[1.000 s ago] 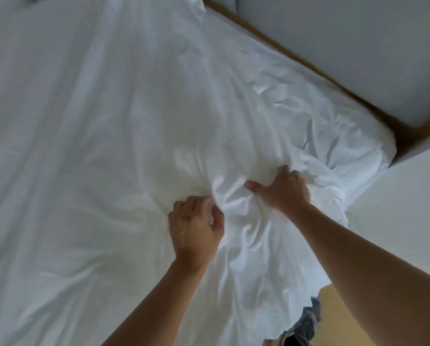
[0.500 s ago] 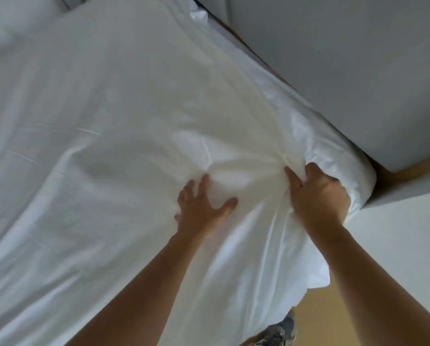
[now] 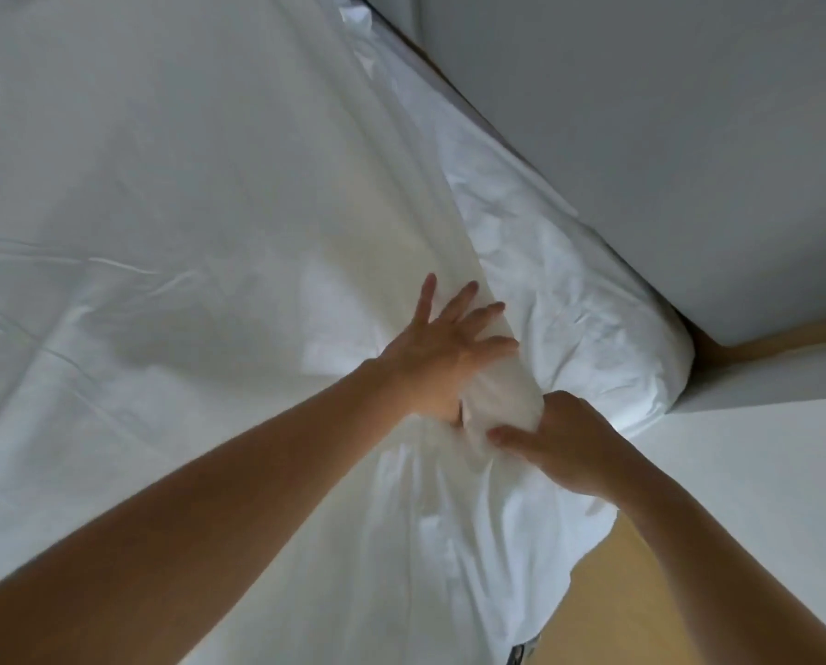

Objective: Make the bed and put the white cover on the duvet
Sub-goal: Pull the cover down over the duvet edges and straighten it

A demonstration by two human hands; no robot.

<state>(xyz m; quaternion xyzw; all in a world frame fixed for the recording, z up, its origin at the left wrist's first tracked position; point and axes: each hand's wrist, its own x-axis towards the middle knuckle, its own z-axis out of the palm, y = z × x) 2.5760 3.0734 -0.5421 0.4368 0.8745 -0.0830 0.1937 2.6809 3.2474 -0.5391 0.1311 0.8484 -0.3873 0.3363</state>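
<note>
White cover (image 3: 185, 208) lay spread across the bed, smooth on the left, crumpled and bunched at the near right corner. We saw the left hand (image 3: 442, 362) pressing flat on it, fingers straight and splayed wide. Right hand (image 3: 569, 439) just beside it, fingers curled, gripping a bunch of the cover. Grey wall (image 3: 641, 136) ran alongside; tan floor (image 3: 631, 592) showed under the hanging edge.
</note>
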